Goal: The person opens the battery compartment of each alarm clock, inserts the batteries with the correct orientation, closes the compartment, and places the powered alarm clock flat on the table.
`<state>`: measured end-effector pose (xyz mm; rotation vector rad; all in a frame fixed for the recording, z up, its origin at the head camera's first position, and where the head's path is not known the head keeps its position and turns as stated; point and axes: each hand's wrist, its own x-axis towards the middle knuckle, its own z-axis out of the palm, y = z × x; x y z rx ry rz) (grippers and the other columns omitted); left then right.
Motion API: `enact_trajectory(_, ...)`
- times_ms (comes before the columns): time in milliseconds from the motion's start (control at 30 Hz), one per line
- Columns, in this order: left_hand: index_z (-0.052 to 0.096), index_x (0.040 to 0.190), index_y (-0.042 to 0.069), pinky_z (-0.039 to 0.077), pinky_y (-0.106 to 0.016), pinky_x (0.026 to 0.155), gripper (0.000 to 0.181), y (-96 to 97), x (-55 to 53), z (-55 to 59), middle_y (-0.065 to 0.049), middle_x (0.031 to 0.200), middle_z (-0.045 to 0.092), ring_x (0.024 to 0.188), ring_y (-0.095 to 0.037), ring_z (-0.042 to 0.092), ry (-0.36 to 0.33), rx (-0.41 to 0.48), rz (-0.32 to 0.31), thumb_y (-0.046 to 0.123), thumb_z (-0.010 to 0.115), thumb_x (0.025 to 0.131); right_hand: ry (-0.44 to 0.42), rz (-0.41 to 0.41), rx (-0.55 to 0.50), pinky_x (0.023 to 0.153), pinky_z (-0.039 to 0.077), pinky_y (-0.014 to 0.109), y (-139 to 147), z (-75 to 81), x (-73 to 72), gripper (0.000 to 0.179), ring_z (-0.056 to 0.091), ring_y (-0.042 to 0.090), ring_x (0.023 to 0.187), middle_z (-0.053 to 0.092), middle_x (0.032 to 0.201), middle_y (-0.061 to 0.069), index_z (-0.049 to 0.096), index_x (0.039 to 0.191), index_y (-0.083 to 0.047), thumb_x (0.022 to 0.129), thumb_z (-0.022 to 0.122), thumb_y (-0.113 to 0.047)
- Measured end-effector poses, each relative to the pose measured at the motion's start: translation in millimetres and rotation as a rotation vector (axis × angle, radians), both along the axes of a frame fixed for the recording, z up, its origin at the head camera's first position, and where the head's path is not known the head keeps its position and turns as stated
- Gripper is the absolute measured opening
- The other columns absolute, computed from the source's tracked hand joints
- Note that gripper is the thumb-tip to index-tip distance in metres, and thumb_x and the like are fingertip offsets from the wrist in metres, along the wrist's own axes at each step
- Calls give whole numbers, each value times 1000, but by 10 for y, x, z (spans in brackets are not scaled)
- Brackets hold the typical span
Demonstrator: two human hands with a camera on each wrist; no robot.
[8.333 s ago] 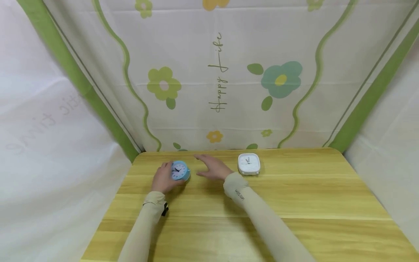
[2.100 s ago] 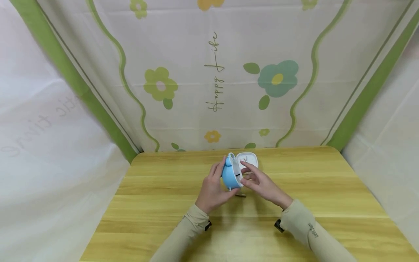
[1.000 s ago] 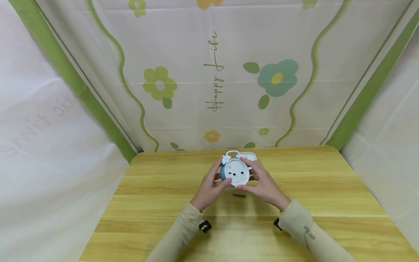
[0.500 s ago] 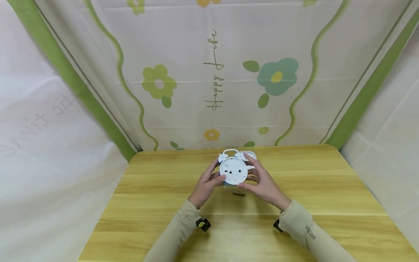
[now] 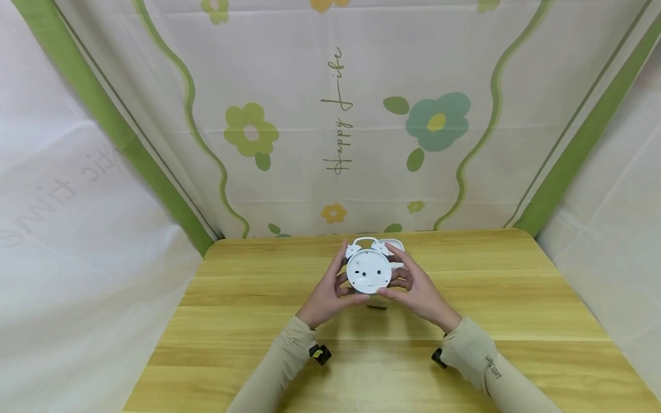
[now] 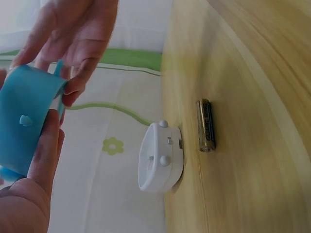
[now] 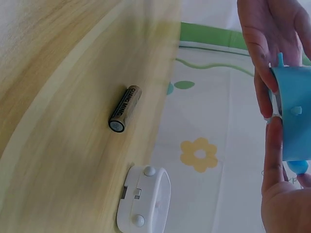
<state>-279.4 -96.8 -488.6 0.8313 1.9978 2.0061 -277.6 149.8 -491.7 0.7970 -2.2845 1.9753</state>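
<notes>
Both hands hold a blue alarm clock [image 5: 369, 272], raised over the table, its white back turned toward the head camera. Its white handle and two bells point to the far side. The left hand [image 5: 327, 292] grips the left side, thumb along the lower rim. On the other side the right hand [image 5: 420, 295] curls its fingers round the edge, thumb at the lower right. Below the clock a gold-and-black AA-type battery [image 7: 125, 109] lies on the wooden table [image 5: 465, 310]. In the left wrist view the clock's blue side [image 6: 24, 116] shows, its dial hidden.
A rounded square white clock [image 6: 160, 158] stands behind the held one, partly covered by it and the right hand in the head view. A flowered curtain [image 5: 351, 126] rises at the table's back edge, and white cloth [image 5: 93, 229] hangs at both sides.
The blue clock has gone from the table's left, dial up, to mid-air at the middle, back toward the head camera. The right hand has taken hold too. The left thumb has slid to the lower rim.
</notes>
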Motion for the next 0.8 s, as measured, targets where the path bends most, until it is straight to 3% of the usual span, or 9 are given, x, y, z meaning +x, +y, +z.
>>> enact_trajectory(100, 3, 168, 33, 60, -33, 100, 122, 39, -3, -26, -9, 166, 24, 142, -36, 49, 71, -67, 45, 2, 85, 84, 15, 2, 8, 89, 62, 28, 4, -6, 2, 93, 67, 16, 98, 45, 142, 22, 30, 164, -21, 89, 81, -2)
enact_trajectory(233, 13, 167, 31, 62, -32, 97, 117, 86, 0, -32, -9, 162, 33, 137, -35, 55, 120, -118, 109, 2, 87, 82, 28, -4, 11, 88, 62, 26, 2, -14, 10, 93, 66, 17, 97, 45, 142, 22, 30, 164, -21, 88, 81, -3)
enact_trajectory(500, 22, 166, 32, 62, -32, 94, 112, 118, 1, -20, -8, 160, 37, 133, -37, 57, 154, -102, 135, 0, 87, 81, 49, -19, 17, 87, 62, 25, 8, 2, 30, 93, 66, 16, 95, 47, 140, 22, 31, 163, -19, 87, 82, -1)
enact_trajectory(667, 27, 163, 37, 62, -31, 95, 114, 132, 3, -37, -6, 157, 40, 128, -33, 59, 147, -99, 140, -2, 90, 76, 70, -22, 22, 87, 63, 28, 0, 14, 54, 93, 68, 17, 96, 49, 138, 23, 33, 163, -17, 86, 83, -1)
enact_trajectory(800, 29, 163, 34, 61, -30, 96, 115, 149, -12, -64, -7, 157, 39, 126, -32, 60, 131, -97, 159, -2, 91, 74, 84, -44, 71, 90, 62, 31, -5, 16, 64, 93, 68, 21, 99, 51, 138, 22, 32, 163, -17, 86, 84, -5)
